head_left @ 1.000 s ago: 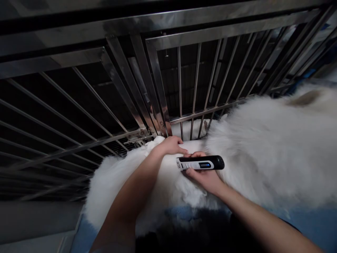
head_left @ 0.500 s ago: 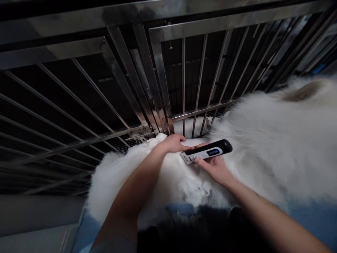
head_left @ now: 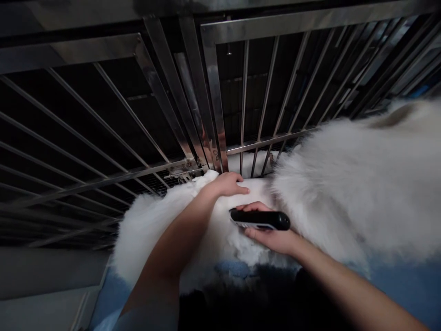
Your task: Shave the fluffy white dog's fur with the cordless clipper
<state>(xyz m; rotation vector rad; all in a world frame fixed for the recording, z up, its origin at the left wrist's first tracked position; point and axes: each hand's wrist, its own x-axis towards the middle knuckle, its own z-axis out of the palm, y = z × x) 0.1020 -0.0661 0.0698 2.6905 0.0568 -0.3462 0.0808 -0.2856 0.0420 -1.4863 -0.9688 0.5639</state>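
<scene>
A large animal with fluffy white fur point(head_left: 330, 184) stretches across the view, its middle shorn short. My left hand point(head_left: 230, 184) lies on the shorn back point(head_left: 260, 189), fingers extended and thumb apart, holding nothing. In my right hand point(head_left: 275, 240) is a black and silver hair clipper point(head_left: 262, 219), gripped round its body and turned on its side. The clipper's head points left and meets the fur on the near flank, below my left hand. Loose tufts of cut fur point(head_left: 248, 250) hang just under the clipper.
Metal cages with barred doors point(head_left: 255, 92) stand directly behind the animal. A latch point(head_left: 184, 169) sits low between the doors. Something white point(head_left: 253, 163) shows behind the right door's lower bars. Blue material point(head_left: 406, 280) lies underneath at right and left.
My right hand has moved the clipper down and slightly left along the near flank and rolled it, so its lit display no longer shows. My left hand stays nearly in place.
</scene>
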